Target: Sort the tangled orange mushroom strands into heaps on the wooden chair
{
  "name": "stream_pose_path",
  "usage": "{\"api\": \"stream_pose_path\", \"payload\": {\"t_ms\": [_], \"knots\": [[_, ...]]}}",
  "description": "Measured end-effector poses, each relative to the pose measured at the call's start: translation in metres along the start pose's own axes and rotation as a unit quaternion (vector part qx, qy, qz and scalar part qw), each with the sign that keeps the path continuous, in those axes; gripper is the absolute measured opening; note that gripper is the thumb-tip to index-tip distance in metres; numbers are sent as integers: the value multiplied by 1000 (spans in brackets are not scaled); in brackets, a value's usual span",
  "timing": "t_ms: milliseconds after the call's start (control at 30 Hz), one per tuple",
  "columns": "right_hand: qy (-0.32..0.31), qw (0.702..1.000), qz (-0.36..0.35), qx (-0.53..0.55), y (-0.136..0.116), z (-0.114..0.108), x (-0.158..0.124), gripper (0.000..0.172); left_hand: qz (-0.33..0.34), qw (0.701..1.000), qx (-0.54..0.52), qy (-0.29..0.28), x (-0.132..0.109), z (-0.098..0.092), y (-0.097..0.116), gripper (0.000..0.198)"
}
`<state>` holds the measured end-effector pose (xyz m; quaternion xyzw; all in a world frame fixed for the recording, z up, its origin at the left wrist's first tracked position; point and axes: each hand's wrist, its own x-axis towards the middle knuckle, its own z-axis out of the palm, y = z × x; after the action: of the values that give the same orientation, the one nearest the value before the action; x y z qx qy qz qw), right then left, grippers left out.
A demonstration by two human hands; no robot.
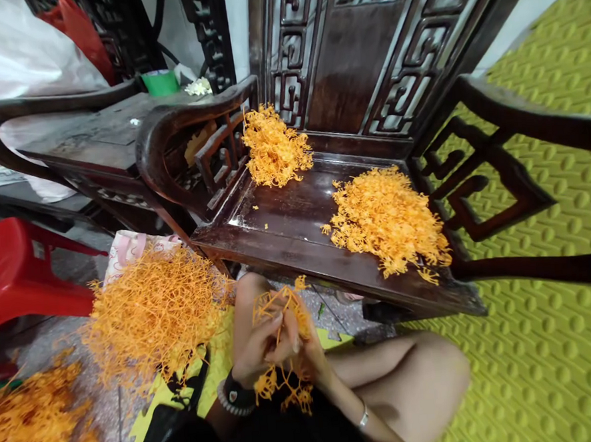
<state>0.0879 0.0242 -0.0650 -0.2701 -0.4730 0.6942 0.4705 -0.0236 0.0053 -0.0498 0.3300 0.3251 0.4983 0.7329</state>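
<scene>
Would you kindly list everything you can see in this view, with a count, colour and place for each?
Carved armchair: 1, dark brown, ahead.
Seat strand piles: 2, orange, on its seat.
Floor strand piles: 2, orange, lower left.
Side table: 1, dark brown, left of the armchair.
Tape roll: 1, green, on the side table.
Plastic stool: 1, red, left.
Plastic sheet: 1, white, upper left.
Textured mat: 1, yellow-green, right.
Held strands: 1 bunch, orange, between the hands.
Left hand: 1, black wristband, pinching strands.
Right hand: 1, silver bangle, pinching strands.
</scene>
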Motion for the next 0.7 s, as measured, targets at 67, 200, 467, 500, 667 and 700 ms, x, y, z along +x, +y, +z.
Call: {"api": "stream_pose_path", "payload": {"t_ms": [67, 200, 467, 500, 667, 700], "knots": [[31, 999, 41, 9, -12, 2, 8, 58, -19, 999, 45, 1, 3, 6, 0, 53], [4, 998, 51, -31, -54, -4, 36, 53, -64, 991, 109, -34, 5, 21, -2, 54], [-123, 975, -36, -179, -77, -34, 49, 46, -122, 982, 98, -110, -2, 27, 2, 55], [-60, 977, -66, -194, -77, -36, 49, 52, -115, 983, 91, -108, -2, 26, 3, 55], [246, 880, -236, -331, -103, -37, 34, 57, -113, 983, 86, -117, -1, 26, 11, 58], [283, 857, -258, -343, -110, -36, 27, 56, -118, 979, 99, -135, -1, 28, 14, 59]]}}
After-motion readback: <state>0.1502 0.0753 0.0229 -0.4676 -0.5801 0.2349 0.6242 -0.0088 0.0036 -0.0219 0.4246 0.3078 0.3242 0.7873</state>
